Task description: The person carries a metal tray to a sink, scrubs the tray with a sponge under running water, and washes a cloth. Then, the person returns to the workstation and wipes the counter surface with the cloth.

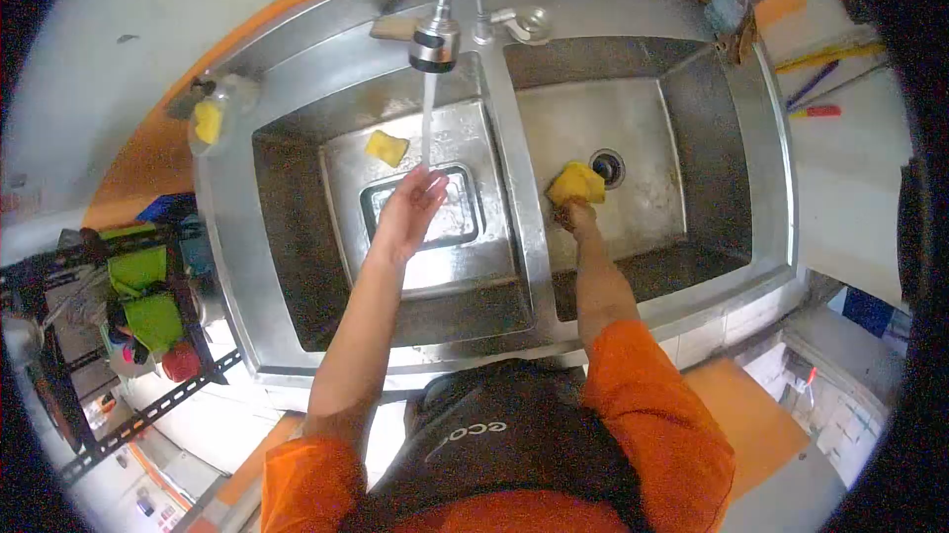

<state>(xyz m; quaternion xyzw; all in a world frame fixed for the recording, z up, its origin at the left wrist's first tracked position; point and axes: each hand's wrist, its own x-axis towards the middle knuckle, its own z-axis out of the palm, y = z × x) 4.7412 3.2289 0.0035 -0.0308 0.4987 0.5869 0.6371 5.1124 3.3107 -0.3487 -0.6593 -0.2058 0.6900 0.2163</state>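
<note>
My left hand is in the left basin, under the stream of water from the faucet. Its fingers are loosely bent and hold nothing. Below it lies a rectangular tray or container with a dark rim, partly hidden by the hand. A yellow sponge rests on the basin floor just beyond. In the right basin, my right hand grips a yellow cloth against the floor, beside the drain. The cloth covers part of the fingers.
A steel divider separates the two basins. Another yellow sponge sits in a clear holder at the left rim. A grey rag hangs at the far right corner. Left of the sink stands a black rack with green items.
</note>
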